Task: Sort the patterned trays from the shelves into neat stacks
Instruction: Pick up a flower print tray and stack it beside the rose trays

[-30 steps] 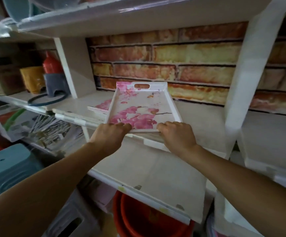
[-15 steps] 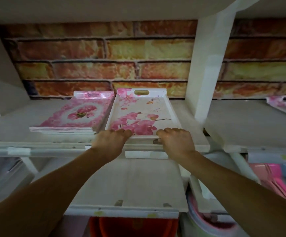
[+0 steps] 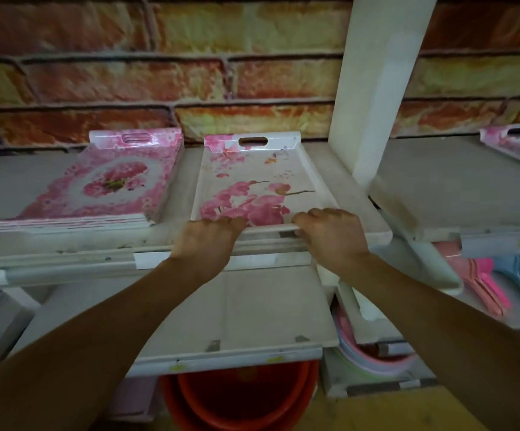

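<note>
A white tray [image 3: 263, 177] printed with pink orchids lies flat on the shelf [image 3: 65, 244], its near edge at the shelf's front and its cut-out handle toward the brick wall [image 3: 159, 73]. Just to its left, apart from it, sits a stack of pink flowered trays [image 3: 109, 185]. Both forearms reach forward and slightly inward. The left hand [image 3: 205, 241] has its fingers curled over the tray's near rim at the left corner; the right hand [image 3: 330, 231] grips the same rim at the right corner, fingers bent over the edge. Another patterned tray [image 3: 516, 144] lies on the shelf far right.
</note>
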### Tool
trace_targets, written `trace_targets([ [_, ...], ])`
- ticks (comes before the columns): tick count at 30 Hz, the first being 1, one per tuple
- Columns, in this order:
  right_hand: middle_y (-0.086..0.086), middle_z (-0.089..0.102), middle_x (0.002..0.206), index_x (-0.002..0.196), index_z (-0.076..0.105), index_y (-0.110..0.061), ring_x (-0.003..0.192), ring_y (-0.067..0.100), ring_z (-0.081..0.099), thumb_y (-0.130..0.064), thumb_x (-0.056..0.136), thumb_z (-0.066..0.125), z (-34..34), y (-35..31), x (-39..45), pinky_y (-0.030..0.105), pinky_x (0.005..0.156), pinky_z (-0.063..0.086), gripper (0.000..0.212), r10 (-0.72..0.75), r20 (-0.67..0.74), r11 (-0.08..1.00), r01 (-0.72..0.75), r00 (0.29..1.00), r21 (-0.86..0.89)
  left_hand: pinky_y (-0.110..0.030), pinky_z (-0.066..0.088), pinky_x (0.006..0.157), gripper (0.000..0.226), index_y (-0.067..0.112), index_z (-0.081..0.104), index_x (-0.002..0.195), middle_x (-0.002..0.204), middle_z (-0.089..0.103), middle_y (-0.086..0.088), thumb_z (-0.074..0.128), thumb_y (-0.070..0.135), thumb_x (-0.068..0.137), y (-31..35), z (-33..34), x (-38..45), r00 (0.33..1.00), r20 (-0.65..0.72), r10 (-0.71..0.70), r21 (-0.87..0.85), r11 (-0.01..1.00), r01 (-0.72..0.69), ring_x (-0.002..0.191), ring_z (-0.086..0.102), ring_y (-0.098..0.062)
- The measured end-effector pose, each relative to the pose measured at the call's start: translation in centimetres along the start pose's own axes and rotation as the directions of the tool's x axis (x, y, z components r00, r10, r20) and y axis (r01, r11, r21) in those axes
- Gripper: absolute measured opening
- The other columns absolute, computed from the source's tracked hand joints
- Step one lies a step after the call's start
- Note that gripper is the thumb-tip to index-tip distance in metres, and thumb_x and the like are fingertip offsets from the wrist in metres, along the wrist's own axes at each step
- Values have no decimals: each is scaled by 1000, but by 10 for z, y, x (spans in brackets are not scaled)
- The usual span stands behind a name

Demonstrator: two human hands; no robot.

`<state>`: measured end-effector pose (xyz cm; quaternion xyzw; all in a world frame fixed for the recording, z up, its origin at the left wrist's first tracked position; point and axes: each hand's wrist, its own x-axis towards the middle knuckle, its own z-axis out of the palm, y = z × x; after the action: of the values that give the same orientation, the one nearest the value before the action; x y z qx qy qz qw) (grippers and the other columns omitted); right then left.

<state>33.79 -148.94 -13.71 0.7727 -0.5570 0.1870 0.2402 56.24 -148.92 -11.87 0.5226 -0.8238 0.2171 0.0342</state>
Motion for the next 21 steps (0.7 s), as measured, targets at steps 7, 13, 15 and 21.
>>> trace_targets([
  [7,-3,57,54,72,68,-23,43,21,52,-13,62,82,12,11,-1,20,51,30,20,-41,-44,998,43,998,48,-29,43,66,46,28,39,132,114,63,4,44,11,90,2,5,8,1000,10,16,4,1000,-16,92,67,-22],
  [13,-2,58,56,75,68,-22,44,22,53,-13,64,79,16,16,-1,21,51,30,18,-57,-66,994,63,996,88,-28,39,64,45,28,39,132,113,63,4,42,11,90,3,5,11,1000,15,26,41,999,-26,91,67,-22],
  [15,-1,58,57,77,69,-22,45,23,54,-13,64,78,18,16,-1,21,51,31,18,-57,-74,993,64,996,97,-28,37,63,44,27,39,132,113,63,4,41,11,91,5,4,11,1000,14,11,42,999,-12,91,66,-22],
  [21,0,60,59,81,70,-22,47,23,55,-14,67,76,19,15,-2,22,52,34,17,-54,-68,993,61,996,97,-28,37,60,45,26,39,131,111,61,4,44,11,89,6,4,12,1000,12,-8,45,999,7,87,66,-21],
])
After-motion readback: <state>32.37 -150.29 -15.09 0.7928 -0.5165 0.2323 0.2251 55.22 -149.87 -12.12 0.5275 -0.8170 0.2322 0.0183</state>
